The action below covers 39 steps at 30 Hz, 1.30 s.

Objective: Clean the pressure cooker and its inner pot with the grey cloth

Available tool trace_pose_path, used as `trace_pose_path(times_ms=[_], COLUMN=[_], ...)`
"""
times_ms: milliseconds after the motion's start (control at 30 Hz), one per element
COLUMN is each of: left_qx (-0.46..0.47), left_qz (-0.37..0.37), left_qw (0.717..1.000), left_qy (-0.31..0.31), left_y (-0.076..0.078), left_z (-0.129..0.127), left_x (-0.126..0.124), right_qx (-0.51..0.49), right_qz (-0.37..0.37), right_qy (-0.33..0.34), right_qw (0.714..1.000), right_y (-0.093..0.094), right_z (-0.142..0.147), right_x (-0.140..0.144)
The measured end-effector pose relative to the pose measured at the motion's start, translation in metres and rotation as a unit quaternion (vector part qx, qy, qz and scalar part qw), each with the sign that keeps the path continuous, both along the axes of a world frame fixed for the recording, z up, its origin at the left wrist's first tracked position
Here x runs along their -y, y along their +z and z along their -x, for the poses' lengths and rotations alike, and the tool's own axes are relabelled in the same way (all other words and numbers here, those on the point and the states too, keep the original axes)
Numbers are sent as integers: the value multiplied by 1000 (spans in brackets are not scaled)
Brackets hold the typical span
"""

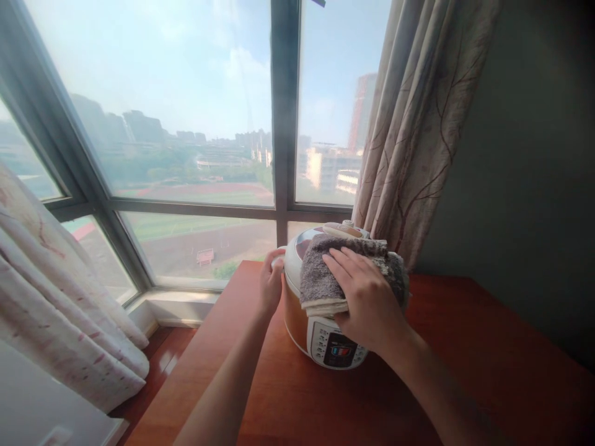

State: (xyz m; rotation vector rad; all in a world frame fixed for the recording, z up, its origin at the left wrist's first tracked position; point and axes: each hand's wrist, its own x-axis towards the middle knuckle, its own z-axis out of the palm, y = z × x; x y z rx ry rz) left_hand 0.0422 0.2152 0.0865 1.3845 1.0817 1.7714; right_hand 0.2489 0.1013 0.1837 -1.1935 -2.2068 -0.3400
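A white and orange-brown electric pressure cooker [297, 325] stands upright on the table, its control panel [339, 348] facing me. My left hand [272, 279] is closed around the side handle at the cooker's left. Over the front of the lid [304, 244] lies a folded grey towel [320, 272] with a pale edge. My right hand [367, 294] holds this towel against the lid, fingers extended across its top and thumb by its lower edge. The towel and this hand hide much of the lid and the cooker's right side.
The reddish-brown wooden table [279, 396] extends on both sides of the cooker. Behind it are window panes with a grey frame [284, 111]. One patterned curtain [418, 124] hangs behind the cooker to the right, another curtain [56, 310] at the left. A dark wall [520, 173] is at the right.
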Motion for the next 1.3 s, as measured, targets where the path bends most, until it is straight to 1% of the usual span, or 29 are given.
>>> trace_pose_path(times_ms=[100, 200, 333, 433, 533, 633, 767, 867, 967, 1067, 1300], left_qx=[-2, 7, 13, -6, -19, -26, -43, -37, -30, -23, -22], left_qz=[-3, -14, -40, -50, -25, -1, 7, 15, 18, 16, 19], left_qw=[1000, 1000, 999, 998, 999, 999, 998, 999, 999, 999, 999], left_qy=[3, -9, -20, -26, -32, -38, -34, -35, -39, -40, -40], left_y=[-1, -2, 1, 4, 6, 8, 9, 9, 8, 9, 8], left_z=[0, 0, 2, 5, 8, 10, 10, 9, 8, 6, 7], left_x=[0, -1, -2, -1, 1, 4, 5, 6, 6, 7, 6], right_qx=[4, 15, 42, 57, 43, 22, -12, -35, -66, -111, -197], right_qz=[30, 49, 75, 86, 74, 59, 48, 34, 24, 20, 32], right_qy=[-17, -32, -18, 7, 36, 57, 58, 53, 55, 53, 25], right_qw=[999, 998, 996, 995, 996, 996, 997, 997, 996, 992, 980], right_y=[14, 30, 49, 54, 48, 35, 16, 3, -6, -11, -4], right_z=[16, 35, 51, 50, 40, 24, -6, -33, -58, -74, -85], right_x=[-14, -27, -43, -48, -40, -21, 5, 14, 12, 1, -25])
